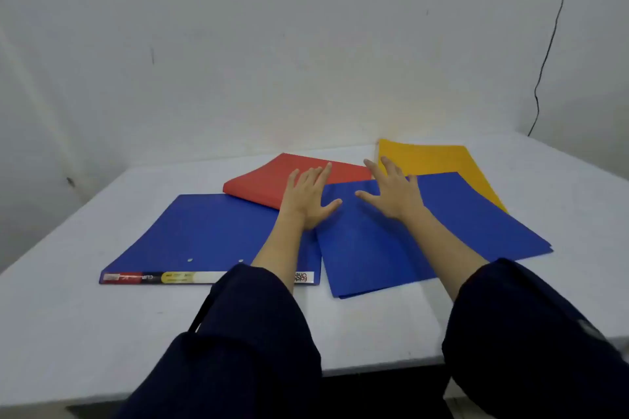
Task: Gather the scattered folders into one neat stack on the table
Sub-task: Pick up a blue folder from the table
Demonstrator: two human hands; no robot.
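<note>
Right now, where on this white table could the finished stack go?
Bare white table lies in front of the labelled blue folder and along the right edge beyond the yellow folder. The middle is crowded: red folder, plain blue folder and both open hands overlap.

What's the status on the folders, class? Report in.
Left hand and right hand open, spread, gripping nothing. Four folders unstacked: red, yellow, two blue, overlapping. Nothing in the way.

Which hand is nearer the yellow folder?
Right. The right hand is over the right blue folder, fingertips by the yellow folder; the left hand is farther, by the red folder.
</note>
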